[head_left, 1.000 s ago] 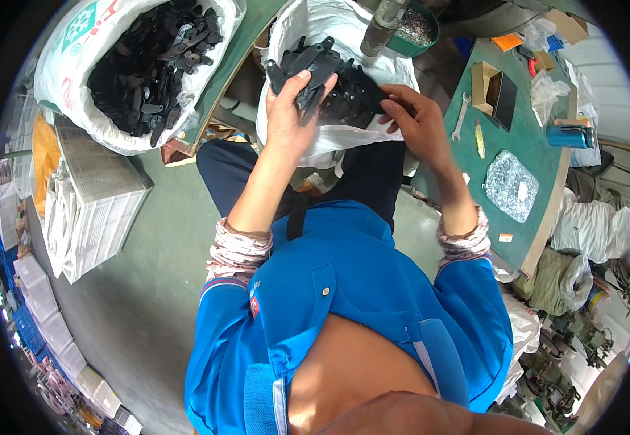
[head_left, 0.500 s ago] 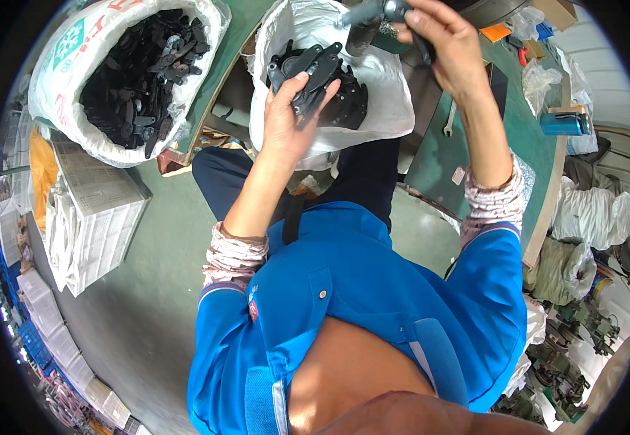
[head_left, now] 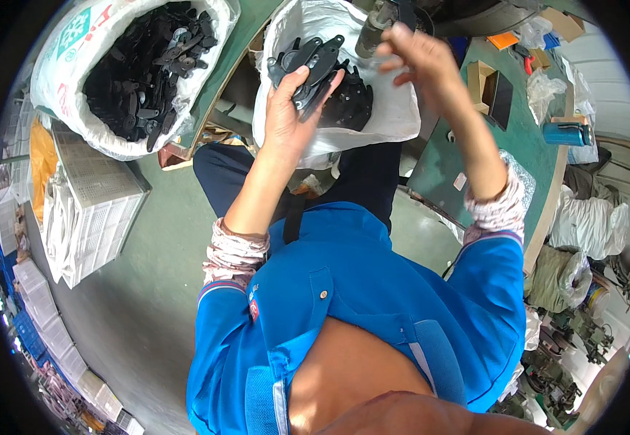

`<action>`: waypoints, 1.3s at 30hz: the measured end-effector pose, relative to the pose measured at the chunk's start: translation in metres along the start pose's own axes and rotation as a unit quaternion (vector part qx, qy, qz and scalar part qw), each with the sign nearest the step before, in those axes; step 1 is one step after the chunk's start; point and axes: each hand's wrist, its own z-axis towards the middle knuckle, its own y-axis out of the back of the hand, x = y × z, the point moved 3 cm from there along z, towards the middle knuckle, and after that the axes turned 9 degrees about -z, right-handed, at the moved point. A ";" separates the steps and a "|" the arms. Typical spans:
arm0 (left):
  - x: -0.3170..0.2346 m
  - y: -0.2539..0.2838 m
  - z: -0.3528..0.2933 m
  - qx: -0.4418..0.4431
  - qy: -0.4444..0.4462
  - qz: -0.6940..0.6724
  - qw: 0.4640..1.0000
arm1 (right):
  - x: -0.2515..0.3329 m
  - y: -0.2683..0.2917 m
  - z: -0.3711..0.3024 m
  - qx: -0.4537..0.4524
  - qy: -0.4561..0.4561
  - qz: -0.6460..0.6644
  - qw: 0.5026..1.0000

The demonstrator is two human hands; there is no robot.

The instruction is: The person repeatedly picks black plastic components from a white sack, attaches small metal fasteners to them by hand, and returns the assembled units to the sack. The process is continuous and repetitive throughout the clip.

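My left hand [head_left: 286, 116] is closed around a small stack of black flat, arm-shaped parts [head_left: 322, 64], held over the open white sack [head_left: 391, 119]. More black parts [head_left: 351, 101] lie inside that sack. My right hand [head_left: 427, 65] is raised at the sack's far right, its fingers apart and slightly blurred, with nothing visible in them. Just beyond its fingertips, a dark piece [head_left: 405, 13] sits at a grey metal cylinder [head_left: 374, 35]; how the two are joined is unclear.
To the left, a large white sack [head_left: 57, 80] is full of black parts. A white plastic crate [head_left: 108, 225] stands on the floor below. On the green bench [head_left: 438, 163] at right are an open cardboard box [head_left: 480, 83], plastic bags and a blue bottle [head_left: 567, 133].
My right hand has let go of the black piece it held and moved down slightly, its fingers spreading. My left hand keeps its stack, nearly still. The wrench on the bench is now mostly hidden.
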 end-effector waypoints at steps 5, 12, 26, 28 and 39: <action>0.014 -0.013 -0.010 0.048 -0.008 0.150 0.987 | -0.027 -0.067 -0.038 0.101 -0.114 0.033 0.988; 0.005 -0.006 -0.004 0.006 0.004 0.080 0.997 | -0.066 -0.076 -0.061 0.027 -0.026 0.238 0.971; -0.002 -0.010 -0.019 0.081 0.156 0.392 0.903 | 0.015 0.000 -0.030 0.176 0.039 -0.130 0.975; -0.002 -0.014 -0.021 0.091 0.174 0.406 0.893 | 0.023 -0.009 -0.028 0.182 0.136 -0.209 0.951; -0.007 -0.020 -0.021 0.127 0.191 0.316 0.921 | 0.017 0.017 -0.013 0.063 0.052 -0.094 0.992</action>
